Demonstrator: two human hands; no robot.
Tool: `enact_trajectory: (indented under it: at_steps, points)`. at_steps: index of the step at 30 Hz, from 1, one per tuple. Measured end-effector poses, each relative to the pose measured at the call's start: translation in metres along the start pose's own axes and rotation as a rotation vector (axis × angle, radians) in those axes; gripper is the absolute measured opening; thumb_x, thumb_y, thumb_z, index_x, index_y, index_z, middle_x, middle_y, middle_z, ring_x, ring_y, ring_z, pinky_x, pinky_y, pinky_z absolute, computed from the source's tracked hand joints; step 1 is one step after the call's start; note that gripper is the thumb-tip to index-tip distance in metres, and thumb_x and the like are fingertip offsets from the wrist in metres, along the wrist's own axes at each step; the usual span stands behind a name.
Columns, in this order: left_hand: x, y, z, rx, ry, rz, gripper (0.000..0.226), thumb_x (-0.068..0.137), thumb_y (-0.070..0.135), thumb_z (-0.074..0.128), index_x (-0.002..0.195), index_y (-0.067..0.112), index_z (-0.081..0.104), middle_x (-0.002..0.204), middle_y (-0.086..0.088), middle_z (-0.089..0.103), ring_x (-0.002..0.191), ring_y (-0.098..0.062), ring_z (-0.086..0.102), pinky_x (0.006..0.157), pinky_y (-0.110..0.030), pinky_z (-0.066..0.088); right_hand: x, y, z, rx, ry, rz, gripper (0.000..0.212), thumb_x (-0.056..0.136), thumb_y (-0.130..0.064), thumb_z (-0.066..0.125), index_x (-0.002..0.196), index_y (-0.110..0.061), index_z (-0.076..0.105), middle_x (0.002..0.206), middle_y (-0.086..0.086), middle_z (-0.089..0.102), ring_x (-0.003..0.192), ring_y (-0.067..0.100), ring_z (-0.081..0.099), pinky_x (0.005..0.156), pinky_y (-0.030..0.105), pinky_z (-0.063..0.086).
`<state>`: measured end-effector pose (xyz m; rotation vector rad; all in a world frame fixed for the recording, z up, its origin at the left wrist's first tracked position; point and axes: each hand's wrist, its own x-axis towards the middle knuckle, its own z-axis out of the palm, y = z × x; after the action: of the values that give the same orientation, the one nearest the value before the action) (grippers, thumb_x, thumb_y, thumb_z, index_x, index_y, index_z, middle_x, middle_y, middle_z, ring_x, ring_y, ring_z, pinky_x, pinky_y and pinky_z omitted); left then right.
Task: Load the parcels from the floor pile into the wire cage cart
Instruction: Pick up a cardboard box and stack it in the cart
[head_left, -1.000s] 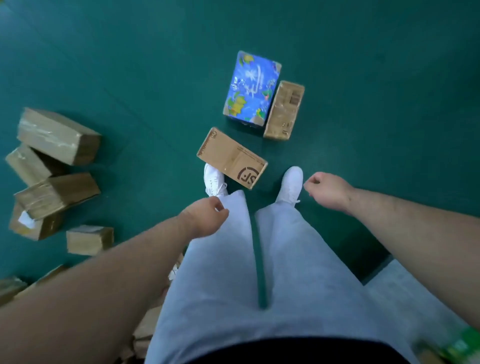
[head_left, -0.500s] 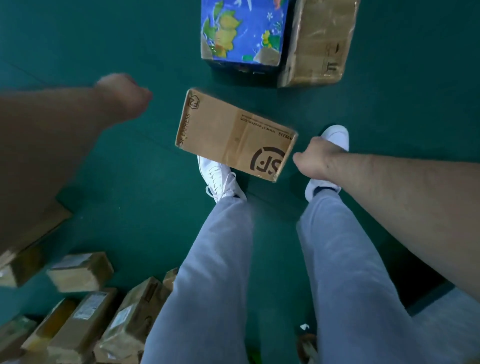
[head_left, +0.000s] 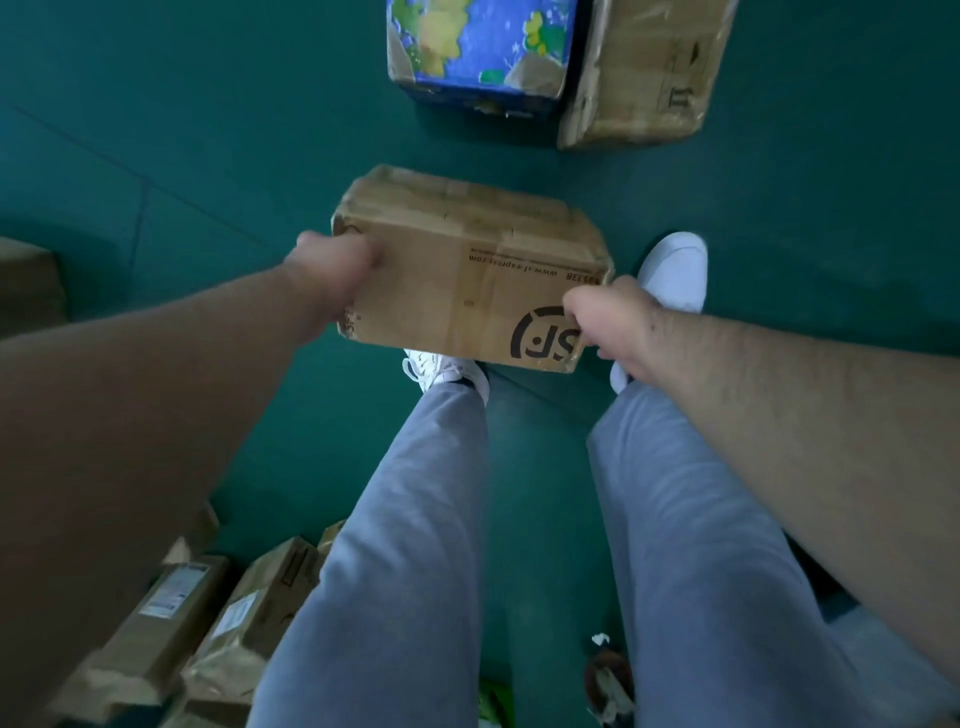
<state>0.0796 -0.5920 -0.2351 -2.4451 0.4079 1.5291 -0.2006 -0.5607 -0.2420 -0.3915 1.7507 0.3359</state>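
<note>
Brown cardboard parcel (head_left: 467, 275), printed SF, is held low over the green floor (head_left: 208, 156), just ahead of white shoes (head_left: 675, 270). The left hand (head_left: 335, 270) clasps its left end and the right hand (head_left: 605, 325) its right. This looks like the pickup step. Next comes lifting it and turning toward the cart, which is out of sight.

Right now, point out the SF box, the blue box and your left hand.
SF box (head_left: 462, 286): head view, its broad face.
blue box (head_left: 478, 44): head view, its printed top.
left hand (head_left: 335, 270): head view, its back.

Both hands, left (head_left: 332, 275), right (head_left: 605, 325), gripping SF parcel (head_left: 467, 270) ends
</note>
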Motion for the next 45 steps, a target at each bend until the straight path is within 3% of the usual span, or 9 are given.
enact_trajectory:
  at_steps: [9, 15, 18, 20, 24, 29, 33, 40, 45]
  points:
    - [-0.181, 0.004, -0.080, 0.209, 0.066, 0.095, 0.054, 0.090, 0.038, 0.064, 0.136, 0.014, 0.047, 0.118, -0.007, 0.058, 0.107, -0.029, 0.057, 0.093, -0.041, 0.047, -0.164, -0.005, -0.084, -0.148, -0.087, -0.131, 0.019, 0.073, -0.022, 0.059, 0.091, -0.017, 0.057, 0.078, 0.002, 0.057, 0.077, 0.020, 0.053, 0.069, 0.033, 0.042]
    - [-0.363, 0.029, -0.102, -0.134, 0.050, 0.158, 0.056, 0.080, 0.040, 0.066, 0.128, 0.015, 0.054, 0.119, -0.007, 0.065, 0.104, -0.027, 0.066, 0.097, -0.044, 0.055, -0.296, 0.003, -0.193, 0.045, -0.080, -0.241, 0.063, 0.055, -0.026, 0.061, 0.115, -0.008, 0.058, 0.105, 0.011, 0.069, 0.095, 0.026, 0.070, 0.082, 0.041, 0.061]
    - [-0.439, 0.041, -0.107, -0.368, -0.003, 0.228, 0.023, 0.091, 0.034, 0.064, 0.106, 0.017, 0.066, 0.100, -0.005, 0.068, 0.082, -0.021, 0.065, 0.082, -0.036, 0.054, -0.361, 0.012, -0.249, 0.198, -0.107, -0.295, 0.040, 0.063, -0.021, 0.056, 0.100, -0.007, 0.061, 0.092, 0.013, 0.065, 0.080, 0.024, 0.068, 0.087, 0.040, 0.059]
    - [-0.483, 0.052, -0.106, -0.522, -0.098, 0.298, 0.015, 0.094, 0.031, 0.059, 0.098, 0.020, 0.069, 0.092, -0.004, 0.067, 0.064, -0.017, 0.059, 0.065, -0.031, 0.048, -0.401, 0.021, -0.283, 0.250, -0.100, -0.332, 0.029, 0.066, -0.027, 0.054, 0.093, -0.016, 0.060, 0.084, 0.013, 0.058, 0.067, 0.020, 0.055, 0.070, 0.034, 0.047]
    - [-0.553, 0.074, -0.102, -0.620, -0.270, 0.440, 0.018, 0.095, 0.034, 0.057, 0.101, 0.027, 0.073, 0.098, -0.004, 0.064, 0.072, -0.016, 0.056, 0.052, -0.024, 0.043, -0.444, 0.052, -0.321, 0.436, 0.034, -0.394, 0.037, 0.071, -0.040, 0.062, 0.097, -0.014, 0.069, 0.076, 0.005, 0.068, 0.073, 0.021, 0.058, 0.068, 0.033, 0.040]
    - [-0.629, 0.109, -0.091, -0.358, -0.447, 0.750, 0.033, 0.102, 0.032, 0.047, 0.128, 0.030, 0.068, 0.113, 0.004, 0.075, 0.086, -0.012, 0.068, 0.073, -0.027, 0.046, -0.508, 0.109, -0.347, 0.728, 0.123, -0.489, 0.028, 0.093, -0.035, 0.059, 0.105, -0.013, 0.073, 0.088, 0.010, 0.076, 0.080, 0.025, 0.069, 0.064, 0.032, 0.051]
    - [-0.676, 0.138, -0.070, -0.154, -0.500, 0.911, 0.037, 0.102, 0.031, 0.043, 0.106, 0.016, 0.076, 0.102, 0.000, 0.077, 0.097, -0.018, 0.065, 0.092, -0.036, 0.043, -0.551, 0.173, -0.351, 1.122, 0.288, -0.526, 0.035, 0.094, -0.045, 0.051, 0.081, -0.021, 0.072, 0.081, 0.000, 0.073, 0.073, 0.019, 0.060, 0.069, 0.033, 0.041]
    - [-0.762, 0.137, 0.045, 0.227, -0.724, 1.105, 0.027, 0.101, 0.030, 0.049, 0.107, 0.023, 0.074, 0.097, 0.005, 0.072, 0.076, -0.016, 0.064, 0.071, -0.031, 0.045, -0.603, 0.339, -0.299, 1.802, 0.506, -0.487, 0.037, 0.098, -0.045, 0.045, 0.070, -0.024, 0.059, 0.067, -0.007, 0.057, 0.058, 0.010, 0.050, 0.058, 0.029, 0.035]
    - [-0.817, 0.064, 0.149, 0.598, -0.854, 1.136, 0.043, 0.098, 0.040, 0.056, 0.138, 0.023, 0.058, 0.126, -0.004, 0.071, 0.108, -0.019, 0.068, 0.079, -0.032, 0.050, -0.636, 0.462, -0.234, 2.063, 0.625, -0.456, 0.034, 0.096, -0.058, 0.050, 0.099, -0.034, 0.073, 0.108, -0.001, 0.067, 0.099, 0.023, 0.057, 0.082, 0.040, 0.044]
